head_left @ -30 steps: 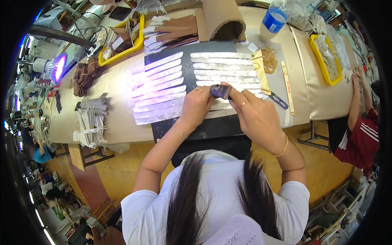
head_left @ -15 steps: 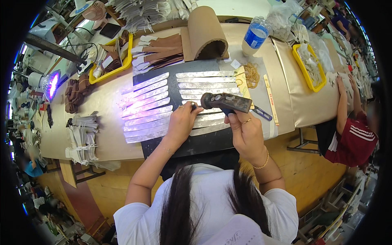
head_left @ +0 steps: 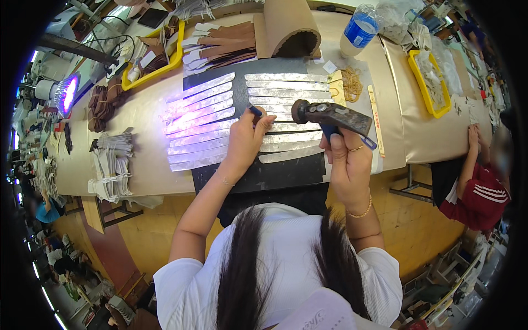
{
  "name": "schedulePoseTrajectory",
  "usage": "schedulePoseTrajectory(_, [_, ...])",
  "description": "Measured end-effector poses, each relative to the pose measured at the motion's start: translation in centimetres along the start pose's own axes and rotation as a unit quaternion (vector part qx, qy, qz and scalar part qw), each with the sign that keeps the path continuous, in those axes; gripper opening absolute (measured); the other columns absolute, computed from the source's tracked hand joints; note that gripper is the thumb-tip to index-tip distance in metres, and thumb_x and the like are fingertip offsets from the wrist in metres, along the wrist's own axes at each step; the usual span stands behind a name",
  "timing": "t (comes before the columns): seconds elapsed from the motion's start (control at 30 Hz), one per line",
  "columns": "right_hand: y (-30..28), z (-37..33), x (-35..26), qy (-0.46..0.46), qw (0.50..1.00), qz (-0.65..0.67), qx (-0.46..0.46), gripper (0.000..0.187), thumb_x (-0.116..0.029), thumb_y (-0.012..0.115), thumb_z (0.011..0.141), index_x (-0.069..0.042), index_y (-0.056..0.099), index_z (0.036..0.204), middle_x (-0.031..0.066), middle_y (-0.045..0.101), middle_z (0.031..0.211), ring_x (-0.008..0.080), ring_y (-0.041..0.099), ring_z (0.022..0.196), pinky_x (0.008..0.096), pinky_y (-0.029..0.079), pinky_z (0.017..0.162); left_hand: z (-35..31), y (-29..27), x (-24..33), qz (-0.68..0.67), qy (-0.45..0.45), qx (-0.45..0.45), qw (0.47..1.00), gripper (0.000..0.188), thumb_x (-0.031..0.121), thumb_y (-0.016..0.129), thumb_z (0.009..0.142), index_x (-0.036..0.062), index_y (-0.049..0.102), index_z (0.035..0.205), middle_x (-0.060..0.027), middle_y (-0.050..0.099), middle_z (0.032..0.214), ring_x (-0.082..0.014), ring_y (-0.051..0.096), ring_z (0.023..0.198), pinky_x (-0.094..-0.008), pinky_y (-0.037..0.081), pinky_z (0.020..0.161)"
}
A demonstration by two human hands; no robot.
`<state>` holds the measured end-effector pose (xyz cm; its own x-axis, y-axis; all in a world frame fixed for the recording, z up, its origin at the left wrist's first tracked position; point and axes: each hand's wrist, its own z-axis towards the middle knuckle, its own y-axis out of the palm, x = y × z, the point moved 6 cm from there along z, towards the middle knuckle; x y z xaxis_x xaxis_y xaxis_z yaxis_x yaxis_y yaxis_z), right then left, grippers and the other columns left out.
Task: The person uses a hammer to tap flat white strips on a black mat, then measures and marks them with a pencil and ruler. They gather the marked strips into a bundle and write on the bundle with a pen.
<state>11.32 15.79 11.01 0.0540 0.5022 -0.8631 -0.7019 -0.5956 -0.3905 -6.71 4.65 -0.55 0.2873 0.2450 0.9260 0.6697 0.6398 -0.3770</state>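
Observation:
My right hand [head_left: 351,165] grips a hammer by its blue handle, the dark worn hammer head [head_left: 336,115] raised above the strips. Pinched upright in my left hand [head_left: 245,142] is a short dark blue rod [head_left: 256,111], its lower end hidden by my fingers. That hand is over the gap between two rows of pale, speckled flat strips, the left row [head_left: 201,122] and the right row [head_left: 287,86]. Both rows lie on a black mat [head_left: 286,171]. A blue-handled tool [head_left: 369,143] shows partly behind the hammer.
Beyond the mat are brown and white strips [head_left: 225,44], a cardboard tube [head_left: 291,30] and a bottle [head_left: 358,33]. Rubber bands [head_left: 351,83] and a ruler [head_left: 377,118] lie rightward. Yellow trays [head_left: 180,52] [head_left: 434,104] flank the table. A lit lamp [head_left: 66,96] shines from the left. A co-worker [head_left: 478,190] sits right.
The hammer head has drawn away to the right from my left hand, covering more of the blue-handled tool. My view has shifted, so the table sits higher. The co-worker's hands have come closer together.

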Motion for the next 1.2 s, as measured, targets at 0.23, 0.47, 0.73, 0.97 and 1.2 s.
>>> schedulePoseTrajectory(0.23, [-0.4, -0.3, 0.5, 0.016, 0.999, 0.022, 0.019, 0.022, -0.002, 0.057, 0.100, 0.004, 0.062, 0.120, 0.0155, 0.067, 0.080, 0.0251, 0.066, 0.066, 0.0334, 0.051, 0.058, 2.5, -1.5, 1.0, -0.038, -0.024, 0.020, 0.999, 0.018, 0.017, 0.070, 0.097, -0.0005, 0.067, 0.099, -0.0020, 0.068, 0.081, -0.0079, 0.063, 0.074, -0.0230, 0.052, 0.070])
schedulePoseTrajectory(0.47, [-0.6, -0.4, 0.6, 0.022, 1.000, 0.010, 0.010, 0.022, -0.002, 0.057, 0.100, 0.005, 0.062, 0.121, 0.0152, 0.067, 0.080, 0.0251, 0.065, 0.066, 0.0334, 0.050, 0.058, 2.9, -0.6, 0.3, 0.065, -0.011, -0.023, 0.998, 0.018, 0.018, 0.072, 0.095, 0.0006, 0.070, 0.097, -0.0037, 0.069, 0.076, -0.0080, 0.063, 0.073, -0.0257, 0.051, 0.069])
schedulePoseTrajectory(0.73, [-0.6, -0.3, 0.7, 0.022, 1.000, 0.011, 0.008, 0.021, -0.002, 0.058, 0.100, 0.005, 0.062, 0.120, 0.0147, 0.067, 0.079, 0.0248, 0.065, 0.065, 0.0334, 0.050, 0.059, 2.8, -0.4, 1.0, 0.093, 0.037, -0.017, 0.995, 0.025, 0.024, 0.074, 0.092, -0.0005, 0.070, 0.092, -0.0146, 0.070, 0.079, -0.0260, 0.066, 0.072, -0.0362, 0.051, 0.066])
schedulePoseTrajectory(0.97, [-1.1, 0.7, -1.2, -0.012, 1.000, 0.007, 0.013, 0.025, -0.008, 0.053, 0.103, 0.004, 0.060, 0.125, 0.0116, 0.067, 0.083, 0.0180, 0.059, 0.065, 0.0281, 0.047, 0.060, 1.8, 0.1, 2.7, 0.207, 0.140, 0.003, 0.968, 0.027, 0.025, 0.074, 0.091, 0.0004, 0.065, 0.087, -0.0179, 0.066, 0.076, -0.0367, 0.066, 0.074, -0.0444, 0.052, 0.067])
schedulePoseTrajectory(1.2, [2.0, 3.2, -1.2, -0.149, 0.972, -0.160, -0.087, 0.036, -0.010, 0.062, 0.095, 0.000, 0.058, 0.129, 0.0169, 0.067, 0.100, 0.0311, 0.062, 0.072, 0.0353, 0.048, 0.061, 1.5, 0.7, 3.6, 0.237, 0.184, -0.029, 0.953, 0.020, 0.020, 0.074, 0.089, 0.0029, 0.065, 0.094, -0.0137, 0.067, 0.085, -0.0348, 0.067, 0.080, -0.0430, 0.053, 0.070])
